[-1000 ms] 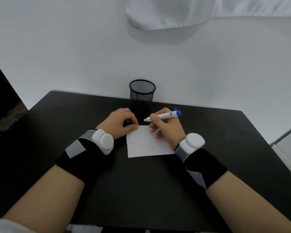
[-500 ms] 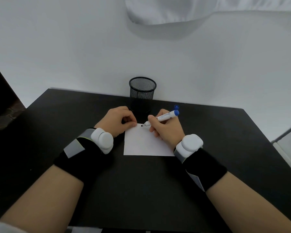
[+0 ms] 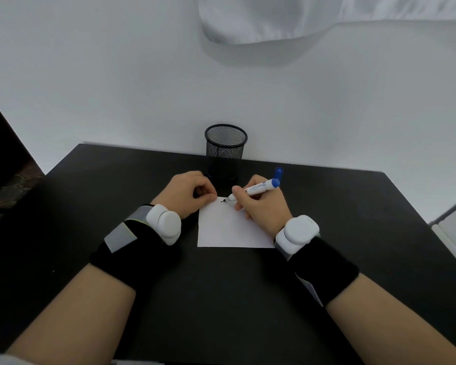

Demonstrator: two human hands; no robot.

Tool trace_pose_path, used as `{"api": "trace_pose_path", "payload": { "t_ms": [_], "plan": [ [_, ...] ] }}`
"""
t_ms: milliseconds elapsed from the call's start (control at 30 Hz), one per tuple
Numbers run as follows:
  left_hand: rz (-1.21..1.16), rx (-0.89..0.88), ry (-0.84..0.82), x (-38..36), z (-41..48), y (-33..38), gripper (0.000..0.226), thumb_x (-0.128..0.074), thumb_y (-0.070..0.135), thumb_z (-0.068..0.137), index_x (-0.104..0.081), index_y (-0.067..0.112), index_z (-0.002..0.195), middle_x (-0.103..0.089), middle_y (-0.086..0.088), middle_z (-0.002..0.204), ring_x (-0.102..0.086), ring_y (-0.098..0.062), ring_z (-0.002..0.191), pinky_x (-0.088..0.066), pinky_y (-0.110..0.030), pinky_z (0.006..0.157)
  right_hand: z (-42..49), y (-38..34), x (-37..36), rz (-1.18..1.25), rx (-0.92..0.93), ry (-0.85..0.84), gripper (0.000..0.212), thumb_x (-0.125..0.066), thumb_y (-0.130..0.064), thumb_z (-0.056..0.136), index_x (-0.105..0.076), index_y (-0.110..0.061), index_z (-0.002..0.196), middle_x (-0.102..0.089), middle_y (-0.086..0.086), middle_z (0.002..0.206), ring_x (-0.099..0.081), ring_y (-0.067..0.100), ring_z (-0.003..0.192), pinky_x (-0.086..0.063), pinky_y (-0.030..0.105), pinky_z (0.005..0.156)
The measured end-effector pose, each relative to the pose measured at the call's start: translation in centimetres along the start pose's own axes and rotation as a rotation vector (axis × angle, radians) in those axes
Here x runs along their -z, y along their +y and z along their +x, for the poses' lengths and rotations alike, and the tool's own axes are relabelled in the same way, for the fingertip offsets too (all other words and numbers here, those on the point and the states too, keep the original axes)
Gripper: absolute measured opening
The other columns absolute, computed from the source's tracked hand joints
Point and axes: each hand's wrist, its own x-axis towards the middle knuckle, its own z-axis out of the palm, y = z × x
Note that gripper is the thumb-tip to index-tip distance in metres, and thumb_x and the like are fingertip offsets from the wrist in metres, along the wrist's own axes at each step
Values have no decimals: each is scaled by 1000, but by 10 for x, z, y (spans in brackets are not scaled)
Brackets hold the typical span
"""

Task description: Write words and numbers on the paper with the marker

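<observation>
A small white sheet of paper lies on the black table between my hands. My right hand grips a white marker with a blue end, and its black tip touches the paper near the far left corner, where a small dark mark shows. My left hand is curled, its fingertips pressing on the paper's far left corner. Both wrists carry black bands with white devices.
A black mesh pen cup stands just beyond my hands against the white wall. The marker's blue cap stands on the table behind my right hand. The table's right edge borders a white frame.
My right hand brought the marker tip down from above the paper's far edge onto the sheet. The paper turned slightly and now lies squarer to me. A small ink mark has appeared.
</observation>
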Motion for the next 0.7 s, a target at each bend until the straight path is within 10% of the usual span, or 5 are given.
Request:
{"api": "trace_pose_path", "payload": {
  "t_ms": [700],
  "plan": [
    [-15, 26, -7, 0, 1, -1, 4, -70, 23, 82, -71, 22, 87, -59, 8, 87, -56, -4, 78, -41, -5, 68, -1, 0, -2, -27, 12, -45, 22, -67, -27, 90, -54, -16, 75, -71, 1, 68, -62, 1, 54, -49, 22, 57]
  ]
}}
